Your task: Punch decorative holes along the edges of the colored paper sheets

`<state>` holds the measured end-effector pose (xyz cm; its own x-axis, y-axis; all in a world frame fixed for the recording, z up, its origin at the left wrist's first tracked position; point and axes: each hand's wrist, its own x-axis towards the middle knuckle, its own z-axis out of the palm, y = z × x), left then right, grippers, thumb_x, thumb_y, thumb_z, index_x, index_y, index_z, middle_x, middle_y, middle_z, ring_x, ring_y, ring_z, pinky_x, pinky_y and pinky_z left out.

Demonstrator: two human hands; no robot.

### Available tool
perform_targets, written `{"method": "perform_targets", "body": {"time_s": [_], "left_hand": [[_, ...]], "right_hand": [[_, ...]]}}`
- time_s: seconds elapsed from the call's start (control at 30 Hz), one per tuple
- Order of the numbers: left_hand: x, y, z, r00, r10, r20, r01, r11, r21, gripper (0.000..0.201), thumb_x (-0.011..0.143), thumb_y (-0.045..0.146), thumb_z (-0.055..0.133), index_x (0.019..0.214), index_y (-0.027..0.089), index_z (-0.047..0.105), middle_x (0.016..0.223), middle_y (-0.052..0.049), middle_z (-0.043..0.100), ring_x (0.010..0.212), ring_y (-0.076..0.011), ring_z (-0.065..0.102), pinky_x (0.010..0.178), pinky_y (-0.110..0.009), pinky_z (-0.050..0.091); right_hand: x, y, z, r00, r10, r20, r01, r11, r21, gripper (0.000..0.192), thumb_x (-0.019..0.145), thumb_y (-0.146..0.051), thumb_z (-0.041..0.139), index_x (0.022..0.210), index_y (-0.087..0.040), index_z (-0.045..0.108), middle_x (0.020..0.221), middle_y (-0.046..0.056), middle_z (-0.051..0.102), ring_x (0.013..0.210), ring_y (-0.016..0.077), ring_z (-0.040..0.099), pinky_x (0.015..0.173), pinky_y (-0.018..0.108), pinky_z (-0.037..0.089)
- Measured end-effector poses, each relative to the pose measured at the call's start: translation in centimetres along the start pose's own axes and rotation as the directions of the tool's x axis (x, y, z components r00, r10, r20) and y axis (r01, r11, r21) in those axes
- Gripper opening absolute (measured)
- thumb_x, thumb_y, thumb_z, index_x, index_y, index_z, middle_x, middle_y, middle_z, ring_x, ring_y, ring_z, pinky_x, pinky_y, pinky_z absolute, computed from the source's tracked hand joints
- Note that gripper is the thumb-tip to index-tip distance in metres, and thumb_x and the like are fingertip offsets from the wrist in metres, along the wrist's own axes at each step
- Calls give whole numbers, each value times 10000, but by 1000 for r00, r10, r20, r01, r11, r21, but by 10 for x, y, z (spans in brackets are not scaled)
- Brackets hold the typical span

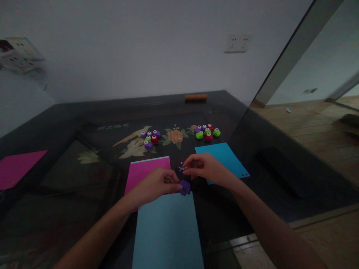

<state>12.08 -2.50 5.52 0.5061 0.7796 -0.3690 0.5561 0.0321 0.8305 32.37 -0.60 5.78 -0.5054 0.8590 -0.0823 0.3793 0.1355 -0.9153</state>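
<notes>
My left hand [159,182] pinches a small purple toy piece [184,187] between thumb and fingertips, just above the top edge of a pale blue sheet [168,231]. Beyond it, the thumb and forefinger of my right hand [206,169] close together at a little pile of tiny multicoloured bits [182,169]. What those fingertips hold is too small to make out. Under my left hand and wrist lies a pink sheet [148,168]. A bright blue sheet [224,155] extends behind my right hand, partly hidden by it.
Two clusters of purple, green and red one-eyed toys stand farther back: a left cluster [148,144] and a right cluster [208,137]. A brown cylinder [196,97] lies by the wall. Another pink sheet [21,170] is far left on the dark, flower-patterned table [92,112].
</notes>
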Motion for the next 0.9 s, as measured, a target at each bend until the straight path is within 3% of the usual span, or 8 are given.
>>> {"method": "perform_targets", "body": {"time_s": [0.3,0.53,0.73,0.9], "left_hand": [[1,-1,-2,999,-34,-9,34,999,10,331,710,472,629,820,160,654,782,-47,698,737,-210,652,615,-277,462],[2,-3,-2,999,-42,-4,42,998,-46,319,744,464,594,809,155,637,745,-44,682,688,-186,636,593,-272,459],[4,-2,-3,1000,-20,14,21,997,-74,324,781,466,550,864,160,618,777,-41,677,702,-180,633,618,-282,466],[4,-5,-2,999,8,37,-5,995,-103,390,718,327,648,1063,185,535,853,-31,693,810,-201,656,714,-312,489]], "right_hand": [[-2,-3,-2,974,41,222,-27,997,-67,204,806,-266,606,958,-145,668,832,43,686,727,141,624,640,243,473],[-2,-2,0,927,69,368,-119,986,116,301,794,-257,620,1076,-152,628,930,55,684,774,140,632,699,267,510],[1,-1,1,950,109,293,-152,980,130,293,765,-212,649,1041,-116,629,861,59,684,722,130,637,689,269,522],[4,4,0,966,146,214,-189,961,201,218,762,-191,645,969,-126,634,833,43,676,691,117,640,655,249,538]]}}
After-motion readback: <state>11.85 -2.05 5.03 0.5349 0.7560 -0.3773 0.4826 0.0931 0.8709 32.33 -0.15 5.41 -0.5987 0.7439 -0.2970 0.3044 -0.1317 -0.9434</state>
